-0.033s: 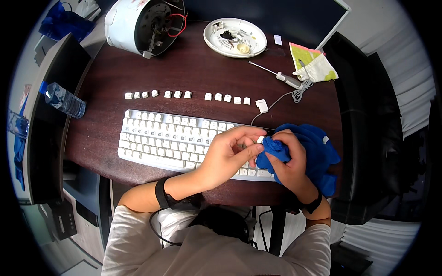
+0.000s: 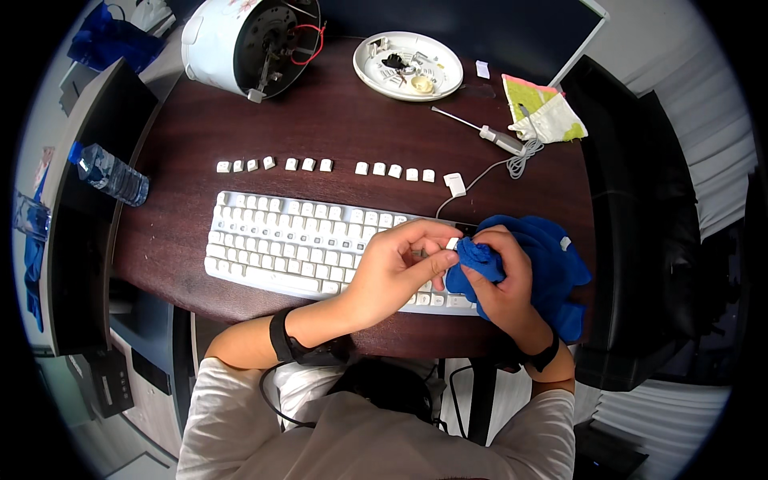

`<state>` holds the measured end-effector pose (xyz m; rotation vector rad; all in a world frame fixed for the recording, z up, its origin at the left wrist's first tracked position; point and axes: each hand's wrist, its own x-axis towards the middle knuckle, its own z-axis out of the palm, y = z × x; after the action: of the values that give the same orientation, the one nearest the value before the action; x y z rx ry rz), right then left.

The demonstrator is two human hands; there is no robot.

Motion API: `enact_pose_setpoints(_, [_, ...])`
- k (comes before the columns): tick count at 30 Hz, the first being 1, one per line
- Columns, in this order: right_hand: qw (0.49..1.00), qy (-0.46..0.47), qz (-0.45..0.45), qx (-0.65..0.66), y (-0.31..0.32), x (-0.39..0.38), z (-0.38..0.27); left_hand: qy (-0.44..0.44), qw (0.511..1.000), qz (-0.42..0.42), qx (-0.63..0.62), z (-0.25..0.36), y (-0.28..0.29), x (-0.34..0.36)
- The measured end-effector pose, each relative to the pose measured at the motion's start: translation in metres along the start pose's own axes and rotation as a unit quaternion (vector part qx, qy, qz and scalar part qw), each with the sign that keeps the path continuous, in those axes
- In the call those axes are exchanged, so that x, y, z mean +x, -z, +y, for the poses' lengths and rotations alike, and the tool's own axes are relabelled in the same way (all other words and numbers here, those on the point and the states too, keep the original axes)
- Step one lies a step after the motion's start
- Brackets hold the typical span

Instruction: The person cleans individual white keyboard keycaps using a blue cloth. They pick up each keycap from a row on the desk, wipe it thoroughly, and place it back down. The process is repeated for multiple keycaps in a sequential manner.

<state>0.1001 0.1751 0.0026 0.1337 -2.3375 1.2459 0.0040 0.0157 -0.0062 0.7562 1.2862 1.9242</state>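
At tip of left grip (image 2: 392,262): white keycap (image 2: 453,243), touching blue cloth (image 2: 549,254).

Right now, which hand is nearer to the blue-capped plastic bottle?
Left. The left hand is over the keyboard, right of the blue-capped plastic bottle; the right hand, gripping the blue cloth, is farther right.

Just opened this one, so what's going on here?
A person sits at a dark wooden desk, working with both hands over the right part of a white keyboard. The left hand pinches a small white piece, apparently a keycap, right against a blue cloth bunched in the right hand. One row of the keyboard shows bare key positions, and loose keycaps lie in a line on the desk beyond it.
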Motion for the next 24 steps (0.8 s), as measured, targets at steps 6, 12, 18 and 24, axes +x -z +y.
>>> enact_pose_setpoints(6, [1.000, -0.021, 0.014, 0.006, -0.001, -0.003, -0.001, -0.028, 0.998, -0.023, 0.044, -0.001, 0.005, -0.002])
enact_pose_setpoints(12, [0.995, -0.077, 0.056, 0.022, -0.005, -0.008, -0.002, -0.089, 0.989, -0.022, 0.119, 0.000, 0.005, 0.000])
enact_pose_setpoints(18, [0.989, -0.110, 0.097, 0.000, -0.002, -0.010, 0.006, -0.141, 0.969, -0.010, 0.203, 0.000, 0.001, -0.004])
enact_pose_setpoints(24, [0.998, 0.016, 0.028, -0.052, -0.005, -0.002, -0.001, -0.120, 0.984, 0.024, 0.132, -0.001, 0.001, -0.004])
